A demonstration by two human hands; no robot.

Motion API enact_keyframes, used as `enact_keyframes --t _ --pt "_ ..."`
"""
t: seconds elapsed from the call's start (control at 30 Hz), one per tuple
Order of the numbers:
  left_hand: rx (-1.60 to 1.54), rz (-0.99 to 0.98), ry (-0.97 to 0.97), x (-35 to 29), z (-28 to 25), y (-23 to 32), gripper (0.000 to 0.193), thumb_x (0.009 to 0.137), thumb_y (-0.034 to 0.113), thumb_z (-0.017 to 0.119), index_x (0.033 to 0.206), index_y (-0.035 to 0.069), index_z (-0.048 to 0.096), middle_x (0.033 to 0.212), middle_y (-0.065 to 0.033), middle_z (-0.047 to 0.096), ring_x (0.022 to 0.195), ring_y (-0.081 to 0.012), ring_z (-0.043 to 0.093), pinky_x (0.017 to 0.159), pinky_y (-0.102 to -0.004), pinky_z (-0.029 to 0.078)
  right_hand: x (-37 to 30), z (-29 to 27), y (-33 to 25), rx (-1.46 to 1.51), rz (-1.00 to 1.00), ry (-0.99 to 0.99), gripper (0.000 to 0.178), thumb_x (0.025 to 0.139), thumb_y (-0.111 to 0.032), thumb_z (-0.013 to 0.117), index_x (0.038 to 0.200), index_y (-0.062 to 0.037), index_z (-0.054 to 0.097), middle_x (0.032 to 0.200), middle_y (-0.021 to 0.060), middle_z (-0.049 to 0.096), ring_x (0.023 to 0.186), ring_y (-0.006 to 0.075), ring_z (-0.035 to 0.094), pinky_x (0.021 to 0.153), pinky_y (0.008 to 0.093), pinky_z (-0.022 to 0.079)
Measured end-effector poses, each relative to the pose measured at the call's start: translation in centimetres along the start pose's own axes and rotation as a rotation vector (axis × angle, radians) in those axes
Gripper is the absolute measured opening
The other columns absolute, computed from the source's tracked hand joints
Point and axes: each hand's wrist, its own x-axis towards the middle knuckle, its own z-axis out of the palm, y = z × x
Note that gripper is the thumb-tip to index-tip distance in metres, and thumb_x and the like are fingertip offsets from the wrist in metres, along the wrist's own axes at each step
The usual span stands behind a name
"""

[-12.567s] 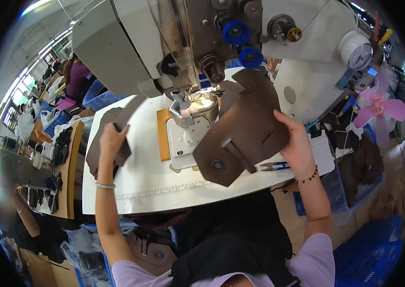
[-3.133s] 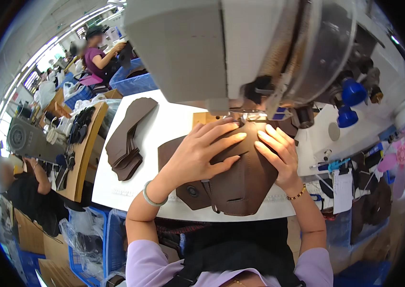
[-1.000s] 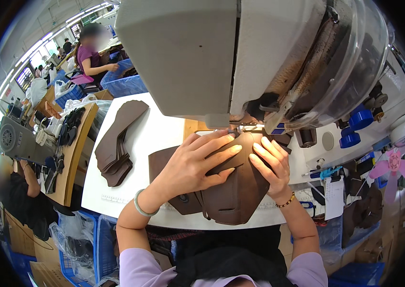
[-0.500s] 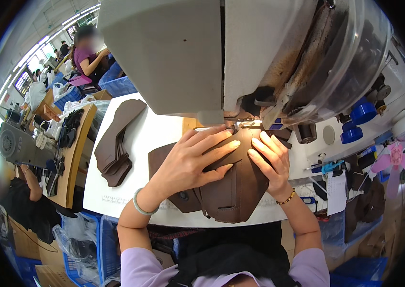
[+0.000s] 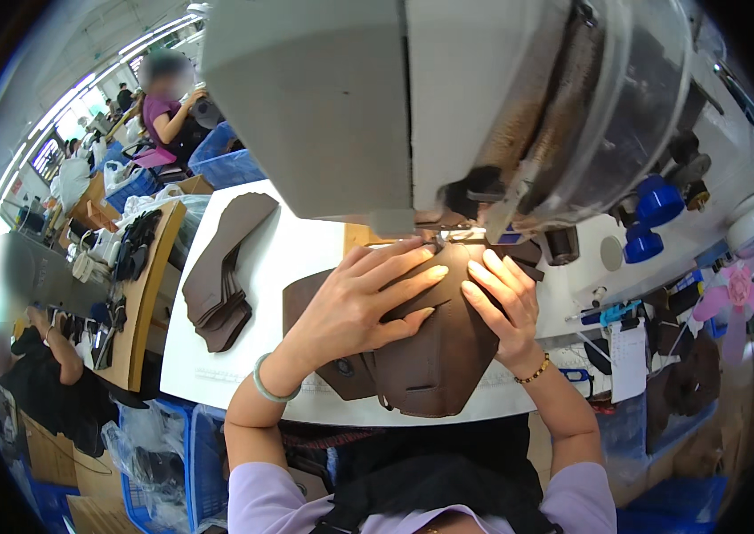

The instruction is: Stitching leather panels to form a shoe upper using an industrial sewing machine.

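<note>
Under the head of a grey sewing machine (image 5: 306, 116) lies a dark brown leather piece (image 5: 430, 365) with stitched seams. My left hand (image 5: 364, 298) rests flat on its left part, fingers stretched toward the lit needle area. On its right side my right hand (image 5: 506, 307) presses down with straight fingers. Both hands are open and touch the leather without gripping it. The needle itself is hard to make out behind the machine head and fingertips. Left of my hands, a stack of brown leather pieces (image 5: 221, 276) lies on the white table (image 5: 190, 360).
Blue knobs (image 5: 657, 205) and a pink fan (image 5: 737, 294) are at the right, near a white paper pad (image 5: 628, 356). A wooden bench (image 5: 150, 294) with dark items stands left. Blue crates (image 5: 190, 472) sit below. Two co-workers are at the left, one in purple (image 5: 163, 120).
The view has shifted slightly, so the machine and table sit a little differently. Both hands stay flat on the leather in nearly the same places. The purple-clad co-worker's arms have moved a little.
</note>
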Motion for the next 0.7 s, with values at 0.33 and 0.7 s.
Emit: enact_keyframes --t 0.33,0.7 --pt "-0.019 0.056 0.024 -0.6 1.1 -0.3 0.042 0.077 0.025 0.070 0.113 0.004 0.063 0.124 -0.0094 0.055 0.121 -0.0252 0.051 0.091 -0.0380 0.043 -0.6 -0.4 -0.3 -0.003 0.035 -0.016 0.027 0.084 -0.016 0.057 0.107 -0.0051 0.066 0.117 0.0124 0.062 0.116 0.0297 0.056 0.102 0.0440 0.040" --pt "0.083 0.024 0.030 0.0 0.5 0.1 0.046 0.070 0.020 0.074 0.115 0.011 0.064 0.120 -0.0059 0.059 0.120 -0.0258 0.052 0.098 -0.0438 0.040 -4.6 -4.0 -2.3 -0.036 0.390 0.093 0.062 0.064 0.008 0.045 0.126 0.0052 0.044 0.125 0.0172 0.046 0.119 0.0295 0.042 0.104 0.0408 0.031"
